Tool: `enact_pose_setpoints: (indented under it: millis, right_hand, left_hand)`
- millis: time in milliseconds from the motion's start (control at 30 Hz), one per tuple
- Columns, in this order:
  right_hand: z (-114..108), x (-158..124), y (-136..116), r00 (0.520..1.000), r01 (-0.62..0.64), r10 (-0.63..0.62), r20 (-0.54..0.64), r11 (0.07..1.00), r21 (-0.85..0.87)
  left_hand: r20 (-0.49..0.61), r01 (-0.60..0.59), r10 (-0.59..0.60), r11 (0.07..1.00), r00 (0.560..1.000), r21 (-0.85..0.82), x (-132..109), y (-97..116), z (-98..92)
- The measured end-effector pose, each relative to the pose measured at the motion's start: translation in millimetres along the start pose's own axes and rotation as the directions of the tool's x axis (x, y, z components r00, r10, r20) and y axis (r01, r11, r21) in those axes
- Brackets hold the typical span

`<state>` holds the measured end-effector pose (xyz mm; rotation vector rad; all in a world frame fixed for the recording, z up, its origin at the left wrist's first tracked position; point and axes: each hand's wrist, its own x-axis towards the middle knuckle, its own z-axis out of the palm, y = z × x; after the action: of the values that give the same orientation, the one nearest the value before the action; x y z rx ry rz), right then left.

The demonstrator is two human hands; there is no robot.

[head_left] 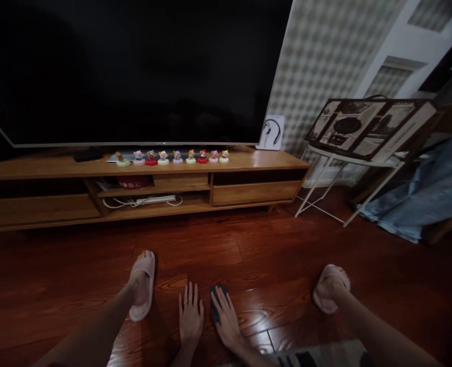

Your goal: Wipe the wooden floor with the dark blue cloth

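Low in the view, my left hand [191, 312] lies flat, palm down, with its fingers stretched out and slightly apart; a ring shows on one finger. It seems to rest on the reddish-brown wooden floor [165, 270]. Just to its right, my right hand [228, 317] is also flat, its fingers extended over a small dark rectangular object [214, 312]. That object looks like a phone, but its kind cannot be made out because the hand covers most of it. Neither hand is closed around anything.
My feet in pink slippers [144, 295] stand either side. Ahead is a wooden TV cabinet [254, 194] with several small figurines [177, 157], a power strip [155, 200] and a large TV [142, 76]. At right stands a white-legged stool [327, 162] bearing a patterned case [363, 127].
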<state>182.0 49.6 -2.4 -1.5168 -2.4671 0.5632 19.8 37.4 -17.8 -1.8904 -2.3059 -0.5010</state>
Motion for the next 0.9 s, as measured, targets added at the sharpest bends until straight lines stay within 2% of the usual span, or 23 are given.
enact_pose_setpoints:
  millis: [100,200,333,400,467,600,633,700,800,900]
  right_hand:
    - [-19,37,21,0.994,-0.065,0.063,-0.087,0.998,-0.015]
    - [-32,61,68,0.957,-0.142,0.137,-0.255,0.99,-0.001]
    - [-40,58,136,0.856,-0.226,0.239,-0.459,0.97,0.085]
    - [-41,46,153,0.844,-0.194,0.234,-0.482,0.972,0.131]
    - [-41,35,151,0.85,-0.141,0.215,-0.481,0.973,0.185]
    - [-36,36,117,0.835,-0.12,0.284,-0.472,0.93,0.347]
    - [-36,41,110,0.814,-0.136,0.335,-0.474,0.904,0.404]
    - [-40,50,105,0.742,-0.183,0.459,-0.488,0.84,0.511]
    - [-58,58,120,0.623,-0.25,0.592,-0.512,0.771,0.586]
    - [-76,53,140,0.584,-0.27,0.608,-0.538,0.77,0.578]
  left_hand:
    - [0.004,0.007,-0.007,1.0,1.0,0.019,0,-1,4.4]
    - [0.011,0.005,-0.006,1.0,1.0,0.014,0,-5,12.3]
    - [-0.009,-0.001,0.001,1.0,1.0,0.0,0,-9,20.9]
    - [-0.002,-0.009,0.009,1.0,1.0,-0.006,-1,-8,20.4]
    - [0.008,-0.006,0.006,1.0,1.0,-0.009,-1,-6,16.2]
    - [0.003,0.012,-0.012,1.0,1.0,0.009,-2,0,4.8]
    - [0.003,0.012,-0.012,1.0,1.0,0.014,-2,0,3.2]
    - [0.002,0.012,-0.012,1.0,1.0,0.023,-2,1,2.7]
    - [-0.018,0.003,-0.002,1.0,1.0,0.027,-3,0,6.8]
    - [-0.043,0.006,-0.005,1.0,0.999,0.024,-3,-1,9.4]
